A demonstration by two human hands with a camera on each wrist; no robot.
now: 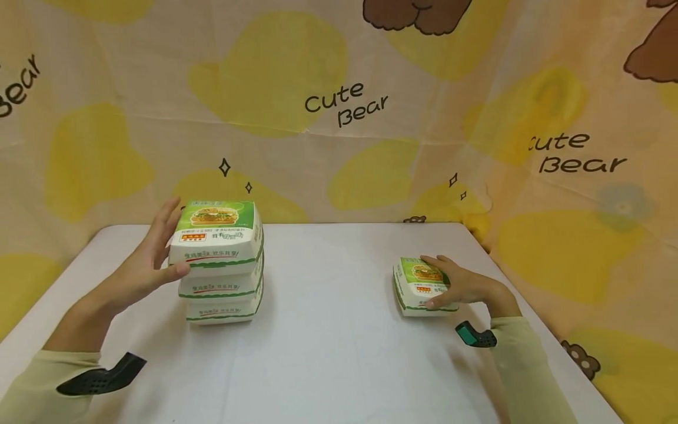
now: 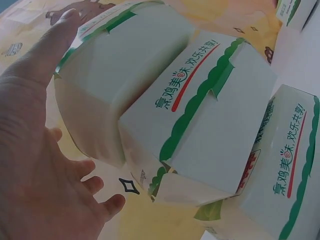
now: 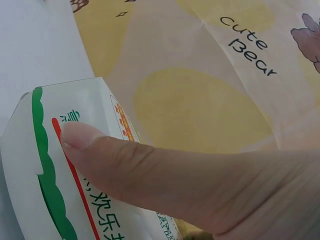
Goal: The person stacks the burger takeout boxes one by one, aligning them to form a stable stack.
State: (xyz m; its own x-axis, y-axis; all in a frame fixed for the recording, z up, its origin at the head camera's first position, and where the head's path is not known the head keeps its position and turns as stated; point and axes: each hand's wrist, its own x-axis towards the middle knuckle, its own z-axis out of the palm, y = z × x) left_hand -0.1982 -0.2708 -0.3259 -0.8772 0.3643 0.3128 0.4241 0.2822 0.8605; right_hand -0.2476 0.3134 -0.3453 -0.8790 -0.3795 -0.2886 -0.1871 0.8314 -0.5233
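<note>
On the left stands a stack of three white-and-green burger boxes, with a burger picture on the lid of the top box [image 1: 214, 238]. My left hand [image 1: 140, 268] is spread beside that top box, its thumb by the front corner. In the left wrist view the fingers [image 2: 92, 185] stand apart from the cardboard. The middle box [image 2: 200, 120] and bottom box [image 2: 285, 170] sit below. To the right, my right hand [image 1: 466, 285] grips a single burger box [image 1: 415, 282] on the table. The right thumb [image 3: 100, 150] presses its printed front; the other fingers reach the far edge.
A white table [image 1: 328, 330] carries all the boxes. Behind it and along the right side hangs a yellow-patterned cloth [image 1: 286, 70] with bear prints. Dark straps [image 1: 103, 377] are at both wrists.
</note>
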